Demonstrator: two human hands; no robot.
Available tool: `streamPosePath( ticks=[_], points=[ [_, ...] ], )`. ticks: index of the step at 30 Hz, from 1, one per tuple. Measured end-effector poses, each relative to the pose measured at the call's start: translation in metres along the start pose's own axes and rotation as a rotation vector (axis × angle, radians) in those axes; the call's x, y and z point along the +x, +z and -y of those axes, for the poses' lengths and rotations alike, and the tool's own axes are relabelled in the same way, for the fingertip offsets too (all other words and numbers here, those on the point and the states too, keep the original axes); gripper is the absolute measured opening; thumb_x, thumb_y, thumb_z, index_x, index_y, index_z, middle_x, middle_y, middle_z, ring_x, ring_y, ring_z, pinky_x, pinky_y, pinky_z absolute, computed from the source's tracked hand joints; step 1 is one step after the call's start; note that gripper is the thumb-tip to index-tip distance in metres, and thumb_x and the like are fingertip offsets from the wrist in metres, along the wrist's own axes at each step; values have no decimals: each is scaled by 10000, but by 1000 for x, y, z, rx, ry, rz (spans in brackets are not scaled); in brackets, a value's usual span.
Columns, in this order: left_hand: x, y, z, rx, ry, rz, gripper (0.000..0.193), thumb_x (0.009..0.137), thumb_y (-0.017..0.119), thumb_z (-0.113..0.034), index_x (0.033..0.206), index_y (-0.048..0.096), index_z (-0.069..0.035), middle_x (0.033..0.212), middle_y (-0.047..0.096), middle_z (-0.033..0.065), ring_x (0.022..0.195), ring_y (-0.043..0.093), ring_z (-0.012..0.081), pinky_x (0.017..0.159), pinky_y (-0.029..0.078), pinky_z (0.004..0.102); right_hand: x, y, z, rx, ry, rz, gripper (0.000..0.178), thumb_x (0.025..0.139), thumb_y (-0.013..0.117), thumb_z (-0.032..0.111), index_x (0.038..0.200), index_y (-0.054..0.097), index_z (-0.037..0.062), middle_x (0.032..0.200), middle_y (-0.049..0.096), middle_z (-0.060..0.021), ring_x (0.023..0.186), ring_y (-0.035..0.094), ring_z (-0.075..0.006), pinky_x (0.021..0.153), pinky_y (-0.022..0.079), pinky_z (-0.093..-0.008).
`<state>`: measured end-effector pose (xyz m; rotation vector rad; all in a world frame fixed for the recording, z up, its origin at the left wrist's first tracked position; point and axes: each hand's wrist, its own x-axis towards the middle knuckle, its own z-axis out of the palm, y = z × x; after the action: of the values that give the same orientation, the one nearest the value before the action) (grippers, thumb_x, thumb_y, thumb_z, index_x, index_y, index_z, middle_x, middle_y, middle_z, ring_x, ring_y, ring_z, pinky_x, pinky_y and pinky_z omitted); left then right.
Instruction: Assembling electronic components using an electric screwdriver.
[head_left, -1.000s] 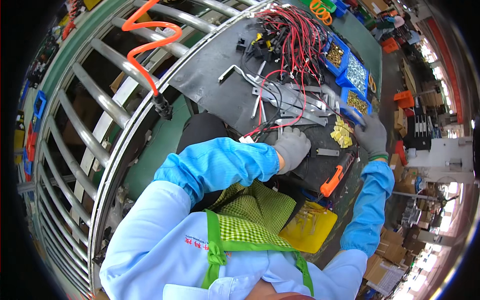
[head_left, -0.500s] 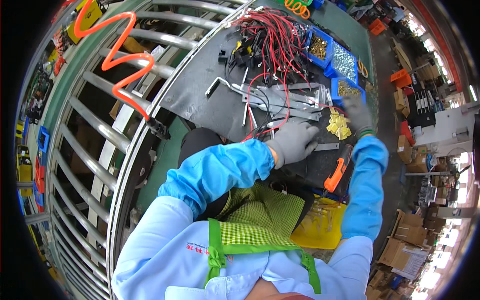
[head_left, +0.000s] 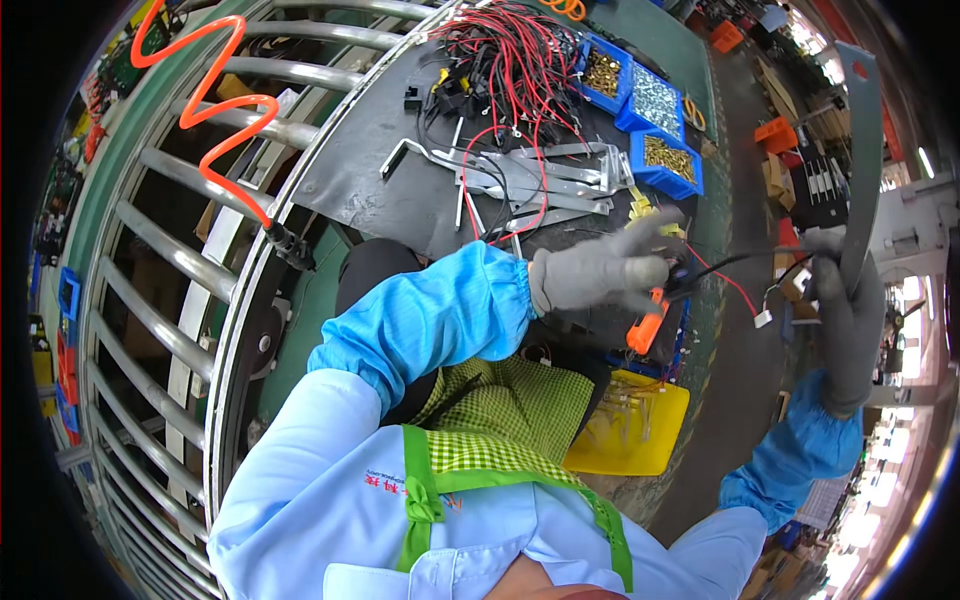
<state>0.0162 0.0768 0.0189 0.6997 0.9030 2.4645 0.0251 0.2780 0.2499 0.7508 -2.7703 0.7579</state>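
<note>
Off to the right, beyond the worktable, my gloved right hand (head_left: 850,320) is raised and closed on a long flat metal bracket (head_left: 864,150) that stands nearly upright. A black cable (head_left: 738,260) stretches from that hand back toward the table, and a red wire ending in a white connector (head_left: 763,318) dangles beside it. My gloved left hand (head_left: 600,272) hovers over the near table edge, fingers spread, slightly blurred. By its fingertips are yellow tags (head_left: 645,206), partly hidden. Just below it an orange-handled tool (head_left: 646,328) shows.
Flat metal brackets (head_left: 560,185) lie on the dark table beneath a heap of red and black wires (head_left: 510,60). Blue bins of small hardware (head_left: 668,185) line the right side. A yellow tray (head_left: 675,430) sits below. A roller conveyor (head_left: 165,235) and orange coiled hose (head_left: 215,150) are left.
My right hand has swung from the yellow tags out to the far right and up, now with a metal bracket and cable. The left hand has lifted slightly and spread its fingers.
</note>
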Motion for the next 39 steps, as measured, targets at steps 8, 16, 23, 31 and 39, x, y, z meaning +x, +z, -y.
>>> streamPosePath(
  ticks=[8,16,23,31,39],
  points=[
    [-28,28,-49,246,-311,166,346,839,766,-246,1051,592,-35,710,559,15,582,495,61,493,374,215,-89,-57,-41,-395,194,-404,255,962,574,152,1149,641,-7,867,619,-79,844,629,-136,682,512,-297],
    [-41,-38,-78,963,75,11,308,873,729,-266,1052,616,-43,951,597,29,881,571,134,772,476,299,-216,-27,-79,-21,747,169,388,891,613,261,1148,599,-28,841,584,-68,627,537,-118,547,443,-271],
    [-32,-44,-46,630,-200,-264,237,1018,486,-273,989,589,-61,786,559,-21,601,484,47,522,416,239,-211,75,-64,483,828,-134,303,894,583,253,1080,615,15,800,599,-66,537,442,-53,486,369,-236],
    [0,-103,68,1519,481,-548,207,936,567,-172,1070,580,-15,887,640,124,770,640,241,703,515,357,-140,300,-66,486,556,-191,386,760,799,233,968,573,-2,804,597,-79,675,537,-157,624,472,-314],
    [-20,-55,18,1286,294,-471,253,936,598,-146,1158,584,-27,928,653,91,831,637,177,757,519,328,-187,279,-119,479,274,-318,163,855,657,164,865,598,12,748,568,-90,677,560,-204,655,463,-352]
  ],
)
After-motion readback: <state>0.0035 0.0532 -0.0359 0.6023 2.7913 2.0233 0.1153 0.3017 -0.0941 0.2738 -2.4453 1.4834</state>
